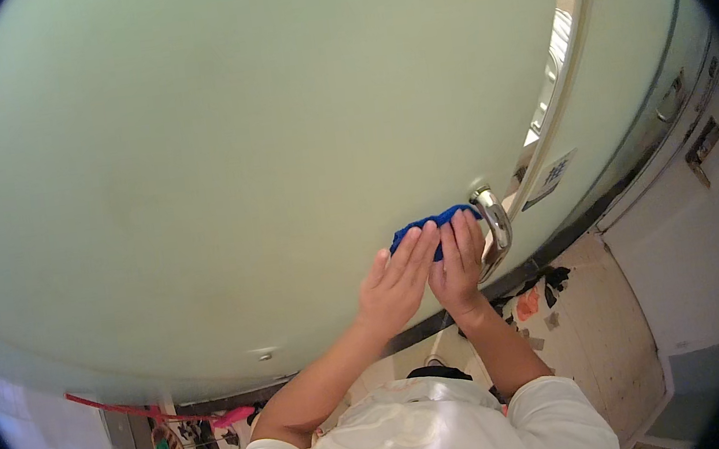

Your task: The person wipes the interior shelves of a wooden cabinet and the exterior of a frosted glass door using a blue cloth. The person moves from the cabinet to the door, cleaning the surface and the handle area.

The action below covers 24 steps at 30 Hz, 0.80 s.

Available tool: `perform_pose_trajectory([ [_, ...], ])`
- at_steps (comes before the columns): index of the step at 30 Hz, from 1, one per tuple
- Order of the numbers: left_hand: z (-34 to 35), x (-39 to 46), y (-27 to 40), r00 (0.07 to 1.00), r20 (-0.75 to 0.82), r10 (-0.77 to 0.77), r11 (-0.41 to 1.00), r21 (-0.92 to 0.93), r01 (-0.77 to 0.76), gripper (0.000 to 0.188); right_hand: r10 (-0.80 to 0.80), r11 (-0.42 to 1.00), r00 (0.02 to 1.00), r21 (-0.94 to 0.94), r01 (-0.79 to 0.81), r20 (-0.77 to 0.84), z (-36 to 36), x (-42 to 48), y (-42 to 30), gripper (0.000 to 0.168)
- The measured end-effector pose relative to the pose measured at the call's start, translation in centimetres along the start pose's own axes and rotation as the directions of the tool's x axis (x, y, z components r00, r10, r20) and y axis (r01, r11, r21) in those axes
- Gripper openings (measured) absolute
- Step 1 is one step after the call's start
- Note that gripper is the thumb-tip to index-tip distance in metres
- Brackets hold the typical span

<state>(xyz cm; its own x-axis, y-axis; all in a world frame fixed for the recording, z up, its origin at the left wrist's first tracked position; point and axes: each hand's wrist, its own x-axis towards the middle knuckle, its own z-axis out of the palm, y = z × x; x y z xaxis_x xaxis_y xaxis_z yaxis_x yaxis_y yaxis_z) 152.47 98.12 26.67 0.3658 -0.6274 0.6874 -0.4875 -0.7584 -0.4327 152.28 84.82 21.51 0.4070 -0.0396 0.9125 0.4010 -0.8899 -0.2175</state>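
Observation:
Both of my hands press a folded blue cloth (408,231) flat against a large pale green frosted glass door (227,173). On the cloth's left part lies my left hand (400,286), fingers stretched out. My right hand (460,259) covers the right part of the cloth, close beside a shiny curved metal door handle (498,225). The palms are hidden from view. A sign bearing writing (550,179) is stuck on the neighbouring glass panel, right of the handle.
Below left, a wicker basket (169,448) with something green in it stands beside a grey box (127,436). Orange (528,304) and black scraps (557,278) lie on the floor at right, near a white door (682,254) with a metal lock.

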Motion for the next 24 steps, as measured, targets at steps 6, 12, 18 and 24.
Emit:
perform_pose_trajectory([
  [6, 3.2, -5.0, 0.9, 0.984, -0.017, 0.176, 0.984, 0.020, -0.175, 0.037, 0.169, 0.969, 0.985, 0.177, -0.174, 0.045, -1.5, -3.6, -0.6, 0.024],
  [12, 0.8, -1.4, 1.1, 0.992, -0.120, 0.039, 0.951, -0.299, -0.074, 0.032, -0.006, 0.989, 1.000, 0.151, 0.005, 0.009, -6.7, 0.4, -0.8, 0.023],
  [18, -3.1, 6.6, 1.4, 0.910, -0.379, -0.171, 0.902, -0.433, -0.011, 0.032, -0.245, 0.970, 0.952, -0.050, 0.240, -0.183, -10.8, 7.3, 1.2, 0.023],
  [24, -1.3, 4.9, 4.7, 0.974, -0.087, -0.209, 0.730, -0.676, 0.096, 0.037, 0.030, 0.976, 0.998, 0.216, -0.016, -0.059, -9.7, 5.4, 2.8, 0.019],
])
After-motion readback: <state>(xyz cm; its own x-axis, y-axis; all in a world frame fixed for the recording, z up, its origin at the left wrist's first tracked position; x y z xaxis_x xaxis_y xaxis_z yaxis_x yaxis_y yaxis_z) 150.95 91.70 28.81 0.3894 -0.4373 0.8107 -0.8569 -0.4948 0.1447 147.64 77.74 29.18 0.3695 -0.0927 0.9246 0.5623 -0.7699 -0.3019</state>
